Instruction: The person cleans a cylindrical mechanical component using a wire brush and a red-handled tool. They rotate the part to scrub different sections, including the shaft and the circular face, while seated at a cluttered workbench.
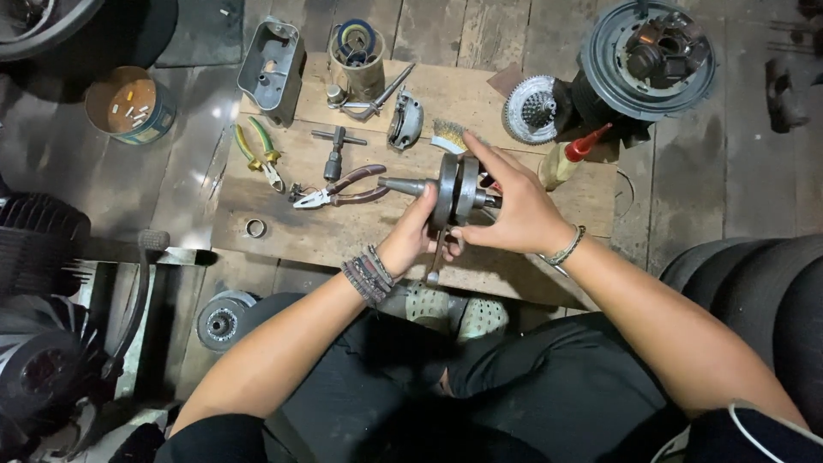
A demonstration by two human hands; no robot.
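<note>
Mid-handling, by the look of it: left hand (411,240) cupped under the near side of the crankshaft (459,189), fingers closed around its lower web and the hanging rod; right hand (514,214) clamped over the top, fingers wrapped on the far web, forefinger stretched along the rim. Held just above the front edge of the desk (343,236), shaft level, tapered end pointing left. Seems a check or a turning of the part; calls for a steady two-handed hold and care with the loose rod. Further out, from the left: a tin can (130,105) of small bits on the plank floor, green-handled pliers (257,154), a grey casing (273,64), a T-handle wrench (337,150), red-handled pliers (343,187), a wire brush (447,133), an oil bottle (570,154), a sprocket cluster (531,107), a flywheel assembly (647,56), then dark tyres (754,283).
</note>
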